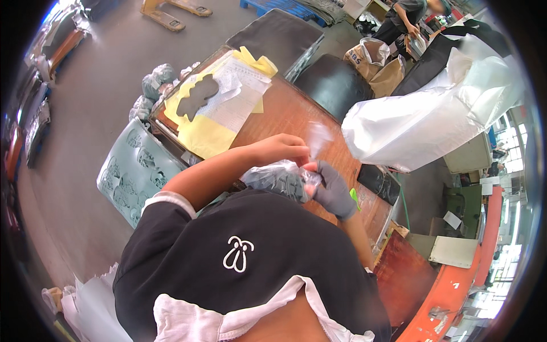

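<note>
Close against my body at the table's near side is a clear plastic bag point(279, 179) with grey pieces inside. My right hand point(333, 191), in a grey fingerless glove, is closed round the gathered neck of this bag. My left hand point(282, 149) is bare and closed, its fingertips meeting the right hand's at the bag's top. A blurred wisp of clear plastic rises just beyond the fingers; it looks like the bag's loose end.
On the brown table point(290, 114) lie yellow sheets point(208, 137), papers point(239, 91) and a dark grey cut-out piece point(196, 98). A large white sack point(421, 131) bulges at the right. Left stands a pale green sheet with cut-outs point(137, 171). Another person point(407, 23) works far right.
</note>
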The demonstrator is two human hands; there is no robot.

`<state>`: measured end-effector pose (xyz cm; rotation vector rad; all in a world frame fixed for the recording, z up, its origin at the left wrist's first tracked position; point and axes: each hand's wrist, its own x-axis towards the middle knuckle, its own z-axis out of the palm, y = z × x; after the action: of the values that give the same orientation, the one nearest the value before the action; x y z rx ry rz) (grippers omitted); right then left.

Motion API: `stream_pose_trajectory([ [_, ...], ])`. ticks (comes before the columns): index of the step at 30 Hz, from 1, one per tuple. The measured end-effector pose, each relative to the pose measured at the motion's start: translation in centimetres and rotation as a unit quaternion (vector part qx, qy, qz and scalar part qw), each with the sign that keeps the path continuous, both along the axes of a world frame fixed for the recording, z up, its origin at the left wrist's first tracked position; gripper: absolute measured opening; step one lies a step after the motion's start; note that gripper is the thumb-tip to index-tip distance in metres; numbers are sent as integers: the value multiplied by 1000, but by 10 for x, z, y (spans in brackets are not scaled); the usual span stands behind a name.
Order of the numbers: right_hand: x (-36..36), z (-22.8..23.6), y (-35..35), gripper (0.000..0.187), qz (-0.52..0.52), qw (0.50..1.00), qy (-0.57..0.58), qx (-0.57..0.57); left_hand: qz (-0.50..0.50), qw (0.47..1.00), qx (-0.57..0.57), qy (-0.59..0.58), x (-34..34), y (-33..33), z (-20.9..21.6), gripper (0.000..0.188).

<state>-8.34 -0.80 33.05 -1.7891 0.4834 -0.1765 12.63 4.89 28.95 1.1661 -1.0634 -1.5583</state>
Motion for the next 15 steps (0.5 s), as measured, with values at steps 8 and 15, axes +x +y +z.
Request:
stream_pose_trajectory([
  [8,-28,-28,-9,49,-124,976,-105,146,-3,849,-160,-504,2,28,-57,88],
  [15,-56,-103,-15,17,-282,943,-55,169,-165,810,-274,-492,-26,-19,-57,52],
])
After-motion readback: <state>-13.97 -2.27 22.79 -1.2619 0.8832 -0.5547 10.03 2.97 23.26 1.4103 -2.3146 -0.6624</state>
